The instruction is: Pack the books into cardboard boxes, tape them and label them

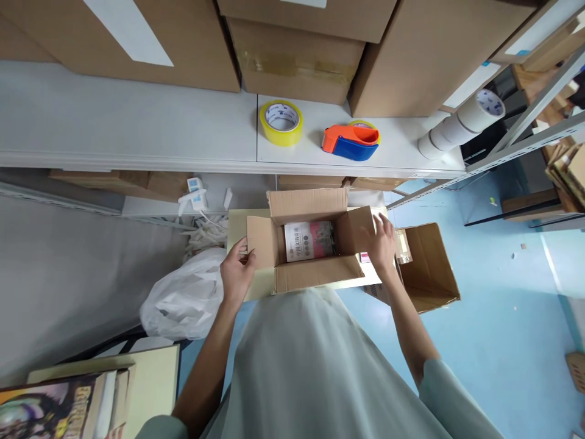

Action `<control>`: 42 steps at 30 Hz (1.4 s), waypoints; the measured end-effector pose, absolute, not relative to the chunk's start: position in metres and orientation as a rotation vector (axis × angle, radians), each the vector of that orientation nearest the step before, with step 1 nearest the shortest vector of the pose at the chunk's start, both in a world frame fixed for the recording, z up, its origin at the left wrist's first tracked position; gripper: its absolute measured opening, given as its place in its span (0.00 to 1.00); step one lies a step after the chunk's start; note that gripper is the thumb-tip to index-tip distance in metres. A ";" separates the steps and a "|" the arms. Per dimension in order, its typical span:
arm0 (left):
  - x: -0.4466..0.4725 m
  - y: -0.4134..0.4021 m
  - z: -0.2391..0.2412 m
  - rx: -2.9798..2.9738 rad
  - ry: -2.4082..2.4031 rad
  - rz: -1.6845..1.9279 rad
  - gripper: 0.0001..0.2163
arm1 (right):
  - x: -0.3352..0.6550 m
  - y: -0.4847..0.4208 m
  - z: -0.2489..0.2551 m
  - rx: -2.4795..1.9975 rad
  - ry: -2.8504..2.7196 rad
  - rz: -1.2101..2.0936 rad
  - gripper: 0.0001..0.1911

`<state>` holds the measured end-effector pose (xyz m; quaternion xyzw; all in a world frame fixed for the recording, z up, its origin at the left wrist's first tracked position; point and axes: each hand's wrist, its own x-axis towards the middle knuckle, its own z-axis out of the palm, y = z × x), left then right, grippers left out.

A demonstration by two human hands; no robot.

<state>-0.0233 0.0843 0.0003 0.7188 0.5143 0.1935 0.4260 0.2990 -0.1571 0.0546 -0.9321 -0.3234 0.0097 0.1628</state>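
An open cardboard box (317, 274) sits before me on a cream-coloured board (236, 235), its flaps folded outward. Inside lies a white and pink printed packet (308, 240). My left hand (237, 272) grips the left flap (262, 242), with the thumb on its near face and the fingers behind. At the right flap (358, 228), my right hand (382, 249) has its thumb in front, a little blurred, and its fingers at the outer edge. A small pink and white item (364, 257) shows partly beneath that side.
On the shelf (183, 125) are yellow tape (293, 135), an orange and blue tape dispenser (351, 142) and white rolls (461, 125). A larger open carton (429, 268) stands at right, a white plastic bag (185, 299) at left. Books (50, 405) lie lower left.
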 end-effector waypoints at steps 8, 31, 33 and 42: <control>-0.017 0.101 0.022 2.017 1.260 0.480 0.23 | 0.276 -0.181 0.048 -2.545 -0.559 0.441 0.21; -0.022 0.067 0.007 2.134 0.546 -0.175 0.44 | 0.253 -0.157 0.053 -2.177 -1.415 1.290 0.47; -0.017 0.082 0.010 2.084 0.580 -0.115 0.41 | 0.268 -0.154 0.055 -2.177 -1.263 1.263 0.37; 0.027 0.139 -0.034 2.002 0.998 0.172 0.60 | 0.304 -0.111 0.009 -2.424 -0.849 0.703 0.51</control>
